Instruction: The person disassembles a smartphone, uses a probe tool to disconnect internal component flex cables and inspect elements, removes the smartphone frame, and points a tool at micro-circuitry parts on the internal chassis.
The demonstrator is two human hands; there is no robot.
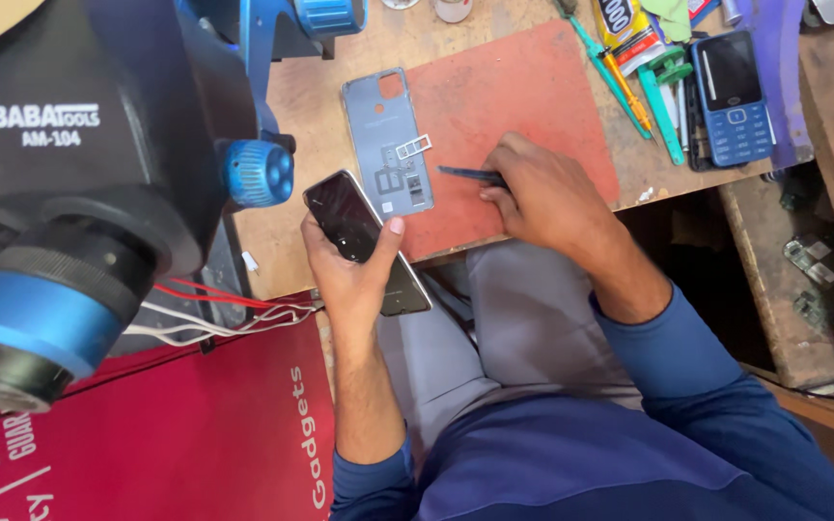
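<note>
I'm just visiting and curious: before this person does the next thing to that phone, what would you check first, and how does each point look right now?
1. Dark smartphone firmly gripped by the left hand: ok, fingers wrap it, thumb on its edge.
2. Thin dark tool held in the right hand: ok, tip points left over the red mat.
3. Grey back cover out of the way: ok, it lies flat beside the mat.
4. Small white tray safe: ok, resting on the cover.
5. Phone screen undamaged: cannot tell.
6. Phone over the bench: not ok, it hangs partly past the edge above the lap.
</note>
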